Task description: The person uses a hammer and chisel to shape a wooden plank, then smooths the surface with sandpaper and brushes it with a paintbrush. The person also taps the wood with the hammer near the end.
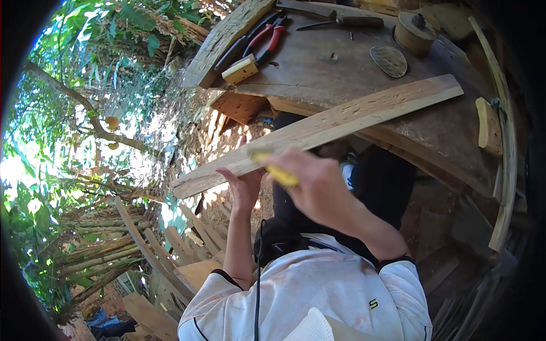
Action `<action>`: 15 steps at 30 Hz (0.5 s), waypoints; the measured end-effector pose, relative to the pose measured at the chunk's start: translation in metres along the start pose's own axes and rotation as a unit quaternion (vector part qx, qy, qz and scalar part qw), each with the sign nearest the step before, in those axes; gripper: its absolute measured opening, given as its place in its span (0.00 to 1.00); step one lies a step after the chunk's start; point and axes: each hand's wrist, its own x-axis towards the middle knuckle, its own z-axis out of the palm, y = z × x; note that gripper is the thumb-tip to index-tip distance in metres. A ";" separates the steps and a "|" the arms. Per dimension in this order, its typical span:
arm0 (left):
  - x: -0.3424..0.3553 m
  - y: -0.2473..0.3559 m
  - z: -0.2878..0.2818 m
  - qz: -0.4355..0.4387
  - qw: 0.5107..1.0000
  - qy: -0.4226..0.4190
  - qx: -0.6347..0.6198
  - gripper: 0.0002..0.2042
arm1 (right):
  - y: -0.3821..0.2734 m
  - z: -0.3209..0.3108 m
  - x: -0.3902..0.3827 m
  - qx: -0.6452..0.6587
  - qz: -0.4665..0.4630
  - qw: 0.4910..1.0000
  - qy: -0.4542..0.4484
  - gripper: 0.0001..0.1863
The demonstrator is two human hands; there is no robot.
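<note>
A long, flat wooden board (352,116), its surface pitted and marked, lies at a slant with its far right end over a wooden workbench (324,74). Its near left end juts past the bench edge, where my left hand (245,190) supports it from below, thumb at the near edge and fingers partly hidden behind the wood. My right hand (315,179) is closed around a yellow tool (282,175) above the board's near edge. Motion blurs both the right hand and the tool, so its exact kind cannot be made out.
On the bench are red-handled pliers (272,42), a dark-handled pointed tool (358,22), a round wooden piece (413,37), an oval flat piece (389,61) and a small wooden block (240,70). Curved strips (506,187) edge the right side; several planks stand at lower left.
</note>
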 end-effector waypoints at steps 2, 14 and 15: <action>-0.001 0.001 -0.012 0.006 0.993 -0.098 0.060 0.57 | 0.000 -0.008 0.009 -0.060 0.041 0.996 0.059 0.14; -0.004 -0.029 -0.010 0.131 0.942 -0.151 0.270 0.53 | -0.032 0.059 0.003 0.068 -0.033 0.990 -0.119 0.20; -0.001 -0.032 -0.008 0.132 0.945 -0.155 0.256 0.53 | -0.039 0.064 -0.001 0.065 -0.040 0.987 -0.142 0.21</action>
